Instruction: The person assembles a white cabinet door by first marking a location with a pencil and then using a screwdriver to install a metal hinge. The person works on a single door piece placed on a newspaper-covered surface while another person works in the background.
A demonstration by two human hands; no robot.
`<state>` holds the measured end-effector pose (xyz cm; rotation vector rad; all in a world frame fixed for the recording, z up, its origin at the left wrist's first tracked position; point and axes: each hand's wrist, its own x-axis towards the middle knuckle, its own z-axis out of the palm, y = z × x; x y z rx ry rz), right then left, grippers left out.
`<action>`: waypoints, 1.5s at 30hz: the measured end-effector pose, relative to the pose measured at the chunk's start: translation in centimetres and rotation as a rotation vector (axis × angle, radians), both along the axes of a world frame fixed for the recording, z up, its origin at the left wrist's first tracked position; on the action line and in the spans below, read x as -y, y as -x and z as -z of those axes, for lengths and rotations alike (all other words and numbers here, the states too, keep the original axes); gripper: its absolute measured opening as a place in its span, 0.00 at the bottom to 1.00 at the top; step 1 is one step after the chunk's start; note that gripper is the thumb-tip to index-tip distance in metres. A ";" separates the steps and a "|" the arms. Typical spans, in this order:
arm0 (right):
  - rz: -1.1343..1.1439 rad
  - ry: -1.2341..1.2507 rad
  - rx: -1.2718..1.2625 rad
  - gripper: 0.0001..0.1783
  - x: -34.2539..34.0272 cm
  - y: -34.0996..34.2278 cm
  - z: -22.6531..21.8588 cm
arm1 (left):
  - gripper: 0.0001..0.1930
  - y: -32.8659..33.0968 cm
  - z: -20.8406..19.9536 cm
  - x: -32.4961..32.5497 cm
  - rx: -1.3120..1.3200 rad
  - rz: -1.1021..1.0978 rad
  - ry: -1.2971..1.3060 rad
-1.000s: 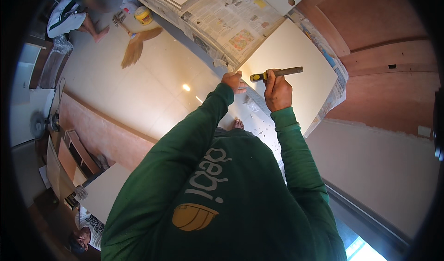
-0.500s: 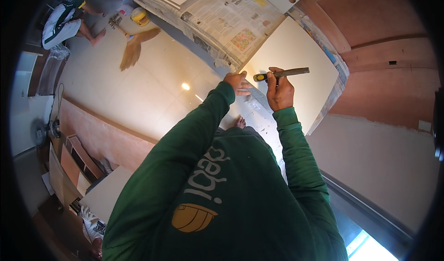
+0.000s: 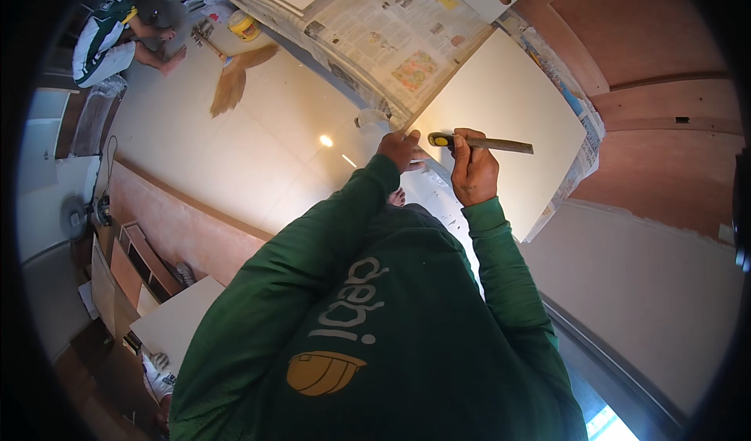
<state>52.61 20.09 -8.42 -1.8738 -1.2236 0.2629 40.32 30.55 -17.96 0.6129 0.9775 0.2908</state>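
In my right hand (image 3: 475, 177) is what looks like a flat file (image 3: 504, 145), with a dark, narrow blade and a black-and-yellow handle. My fingers and thumb pinch it near the handle, and its blade extends to the right over a white panel (image 3: 516, 81). My left hand (image 3: 397, 150) is at the panel's near-left corner, its fingers curled at the edge and partly hidden below. Newspaper (image 3: 375, 42) covers the surface beyond the panel, and more paper shows along the panel's right side.
A person (image 3: 117, 34) crouches on the floor at the far left, near a yellow bucket (image 3: 243, 26) and a straw broom (image 3: 235, 77). Reddish-brown boards (image 3: 172, 214) lean at left beside a fan (image 3: 74, 218). Brown cabinet-like panels (image 3: 649, 152) stand at right.
The file has turned from pointing slightly up to the right to slightly down to the right. My left fingers curl more at the panel's corner. The whole view has shifted a little.
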 end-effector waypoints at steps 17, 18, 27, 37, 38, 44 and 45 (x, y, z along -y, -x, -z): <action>-0.016 0.075 0.013 0.12 -0.1 0.3 -2.4 | 0.17 0.6 -1.9 -0.5 -0.001 0.019 0.041; 0.018 0.058 0.005 0.12 -0.2 0.6 -2.7 | 0.17 0.6 -1.8 -0.6 0.013 0.022 0.058; 0.060 0.062 0.024 0.12 -0.4 1.3 -2.2 | 0.20 1.0 -1.7 -1.2 0.036 0.071 0.127; 0.075 0.049 0.039 0.10 -0.4 1.3 -2.3 | 0.20 1.2 -1.8 -1.2 0.022 0.077 0.157; 0.091 0.017 0.012 0.10 -0.9 1.3 -3.4 | 0.20 1.1 -1.8 -1.1 0.037 0.061 0.150; 0.034 0.037 0.043 0.09 -0.4 1.4 -2.5 | 0.19 1.0 -1.5 -0.6 0.017 0.039 0.150; 0.023 0.044 0.039 0.09 -0.4 1.4 -2.3 | 0.19 0.9 -1.8 -0.5 -0.003 0.034 0.150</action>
